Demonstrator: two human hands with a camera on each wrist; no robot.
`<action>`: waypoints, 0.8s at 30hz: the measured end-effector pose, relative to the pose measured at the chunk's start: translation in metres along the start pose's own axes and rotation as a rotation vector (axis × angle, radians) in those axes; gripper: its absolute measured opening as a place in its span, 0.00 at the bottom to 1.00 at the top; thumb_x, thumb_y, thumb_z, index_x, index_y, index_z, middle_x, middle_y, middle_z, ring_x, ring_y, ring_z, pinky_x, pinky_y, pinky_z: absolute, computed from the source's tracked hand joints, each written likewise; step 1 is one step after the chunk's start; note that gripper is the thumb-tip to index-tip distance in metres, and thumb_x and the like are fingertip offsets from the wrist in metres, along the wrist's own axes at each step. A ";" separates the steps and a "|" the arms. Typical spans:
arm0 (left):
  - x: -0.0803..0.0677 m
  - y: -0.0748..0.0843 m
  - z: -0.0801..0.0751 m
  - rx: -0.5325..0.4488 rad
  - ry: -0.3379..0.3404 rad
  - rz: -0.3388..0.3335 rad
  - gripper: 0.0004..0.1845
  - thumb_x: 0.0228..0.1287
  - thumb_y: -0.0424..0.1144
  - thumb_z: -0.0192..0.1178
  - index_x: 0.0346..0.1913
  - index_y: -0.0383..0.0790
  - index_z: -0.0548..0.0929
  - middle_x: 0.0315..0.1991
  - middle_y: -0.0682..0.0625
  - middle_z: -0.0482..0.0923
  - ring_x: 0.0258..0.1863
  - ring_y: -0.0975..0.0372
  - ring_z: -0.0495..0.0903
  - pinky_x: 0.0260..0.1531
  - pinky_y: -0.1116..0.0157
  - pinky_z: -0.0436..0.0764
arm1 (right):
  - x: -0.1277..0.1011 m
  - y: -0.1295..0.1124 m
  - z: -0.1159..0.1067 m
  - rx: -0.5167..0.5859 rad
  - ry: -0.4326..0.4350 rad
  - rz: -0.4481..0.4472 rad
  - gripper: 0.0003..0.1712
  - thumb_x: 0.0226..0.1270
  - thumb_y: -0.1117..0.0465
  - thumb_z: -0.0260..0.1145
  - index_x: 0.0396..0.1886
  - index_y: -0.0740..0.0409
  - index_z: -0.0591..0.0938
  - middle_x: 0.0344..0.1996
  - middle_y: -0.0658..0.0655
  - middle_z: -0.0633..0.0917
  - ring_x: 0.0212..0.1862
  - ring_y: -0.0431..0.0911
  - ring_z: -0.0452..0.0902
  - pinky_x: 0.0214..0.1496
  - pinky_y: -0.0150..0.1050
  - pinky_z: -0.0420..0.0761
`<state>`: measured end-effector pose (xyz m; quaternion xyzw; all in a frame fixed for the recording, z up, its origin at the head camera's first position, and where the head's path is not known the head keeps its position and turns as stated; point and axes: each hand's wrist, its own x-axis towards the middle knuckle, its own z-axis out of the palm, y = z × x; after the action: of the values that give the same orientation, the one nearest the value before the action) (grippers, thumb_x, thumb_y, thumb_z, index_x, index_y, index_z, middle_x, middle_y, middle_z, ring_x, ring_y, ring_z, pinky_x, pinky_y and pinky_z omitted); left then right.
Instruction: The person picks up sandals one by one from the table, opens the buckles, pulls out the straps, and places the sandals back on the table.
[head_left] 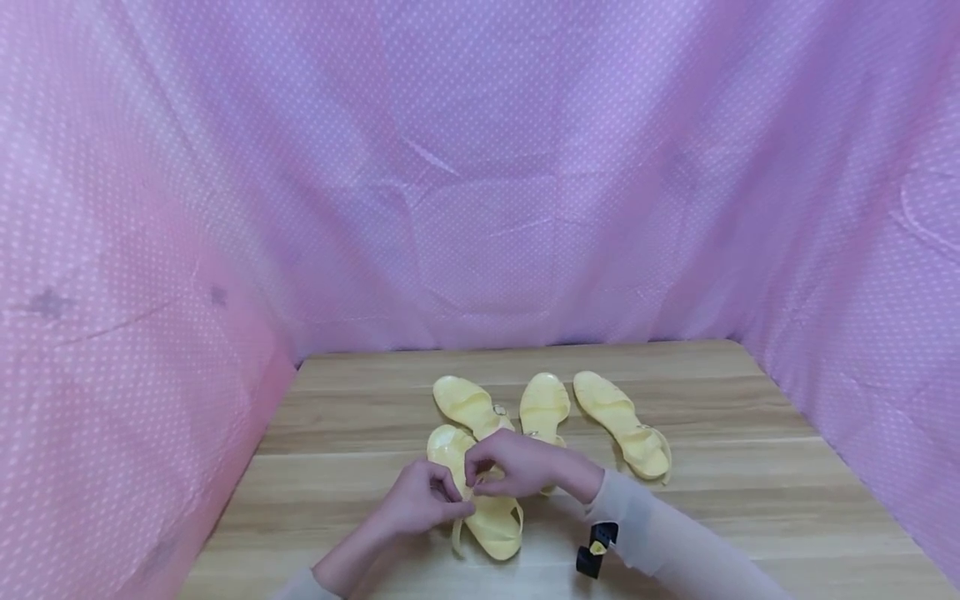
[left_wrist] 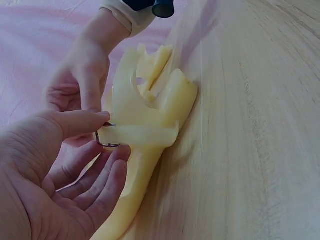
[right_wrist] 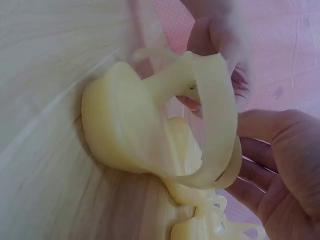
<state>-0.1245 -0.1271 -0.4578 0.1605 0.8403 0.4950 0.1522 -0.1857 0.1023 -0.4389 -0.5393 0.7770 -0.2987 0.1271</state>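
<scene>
- Left hand (head_left: 420, 500) has its thumb and fingertips drawn nearly together, pinching a small buckle; the other fingers curl loosely beneath it.
- Right hand (head_left: 521, 462) comes in from the other side, its thumb and bent fingers close together, gripping a strap.
- Pink cloth (head_left: 480, 192) with white dots hangs behind the work and along both sides, creased in places.
- Wood-grained counter (head_left: 360, 392) spreads under everything, its far corners rounded.
- Pale sleeve (head_left: 645, 529) covers the right forearm down to the wrist.
- Yellow sandal (head_left: 491, 525) being handled lies on the counter between the two hands, nearest the person, toe pointing away and heel toward the body.
- Three more yellow sandals stand beyond it, toes also away: one (head_left: 463, 402) just behind it and partly hidden by the right hand, one (head_left: 545, 402) in the middle, and one (head_left: 618, 421) at the far right, apart from the others.
- Black wrist mount (head_left: 588, 563) sits at the right wrist.
- Strap (right_wrist: 220, 115) loops up above the sandal's heel.
- Buckle (left_wrist: 107, 145), a thin metal frame, sits at a band's end.
</scene>
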 end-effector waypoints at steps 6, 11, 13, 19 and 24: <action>-0.001 0.002 0.001 -0.033 0.003 0.006 0.12 0.55 0.38 0.81 0.27 0.35 0.87 0.27 0.49 0.90 0.25 0.68 0.84 0.26 0.73 0.81 | 0.004 -0.003 0.001 0.006 -0.001 -0.047 0.02 0.73 0.64 0.72 0.42 0.56 0.89 0.40 0.49 0.92 0.48 0.31 0.86 0.58 0.26 0.84; -0.001 0.002 0.000 -0.023 0.008 0.005 0.12 0.55 0.38 0.81 0.26 0.36 0.87 0.25 0.51 0.89 0.24 0.71 0.82 0.25 0.73 0.79 | 0.001 -0.002 0.000 -0.015 0.007 -0.031 0.02 0.73 0.63 0.72 0.41 0.56 0.89 0.39 0.49 0.92 0.46 0.29 0.85 0.57 0.24 0.83; -0.001 0.003 0.000 -0.022 0.011 0.004 0.12 0.55 0.38 0.81 0.26 0.36 0.87 0.24 0.52 0.88 0.23 0.71 0.82 0.25 0.73 0.79 | -0.001 -0.002 -0.001 -0.025 0.014 -0.020 0.02 0.73 0.63 0.72 0.41 0.56 0.89 0.39 0.48 0.91 0.46 0.31 0.86 0.57 0.24 0.83; -0.001 0.004 0.000 -0.007 0.016 0.003 0.13 0.54 0.38 0.81 0.27 0.36 0.86 0.26 0.51 0.89 0.23 0.68 0.83 0.25 0.72 0.80 | 0.003 -0.002 0.001 -0.020 0.006 -0.029 0.05 0.72 0.62 0.73 0.45 0.53 0.88 0.43 0.48 0.92 0.50 0.32 0.86 0.60 0.28 0.84; -0.002 0.004 0.000 0.003 0.006 0.006 0.12 0.55 0.38 0.81 0.27 0.37 0.87 0.26 0.50 0.89 0.24 0.68 0.84 0.26 0.72 0.81 | 0.003 -0.002 0.002 -0.024 0.017 -0.023 0.02 0.71 0.62 0.74 0.41 0.53 0.89 0.39 0.45 0.92 0.47 0.28 0.85 0.58 0.25 0.83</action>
<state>-0.1227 -0.1263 -0.4540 0.1617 0.8409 0.4949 0.1478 -0.1839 0.0981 -0.4391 -0.5470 0.7754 -0.2955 0.1106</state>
